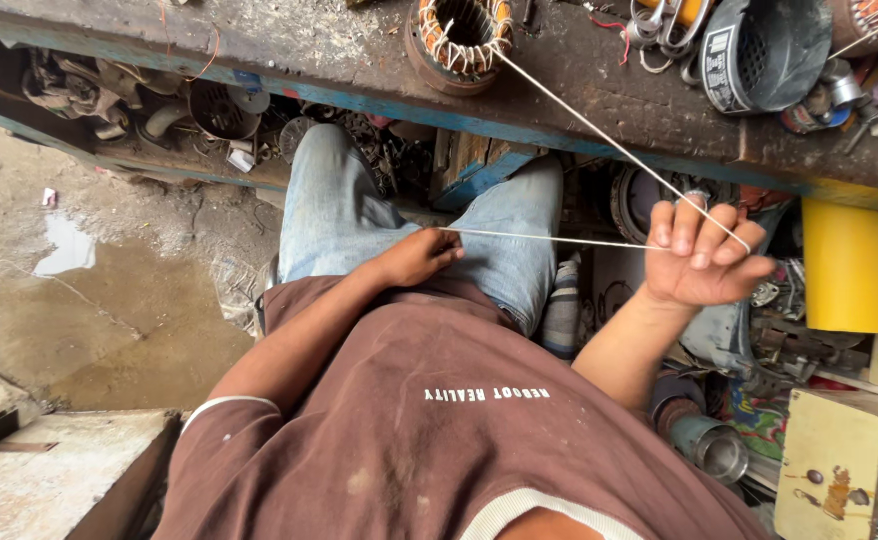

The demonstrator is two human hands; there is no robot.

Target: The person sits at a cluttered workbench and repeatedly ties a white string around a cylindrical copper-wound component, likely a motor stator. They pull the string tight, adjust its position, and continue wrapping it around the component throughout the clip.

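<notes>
White cord (559, 239) taut between left hand (417, 257); right hand (704, 255).

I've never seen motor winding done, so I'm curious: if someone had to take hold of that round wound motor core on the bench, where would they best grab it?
Probably by the outer metal rim of the motor core, coming down from above with fingers around its sides. It lies flat on the bench, opening upward, and the tied coils line the inside, so the rim looks sturdier. The taut cord leaves its right side, so approach from the left.

thin white cord (599, 132), taut, bent around fingers (704, 235)
</notes>
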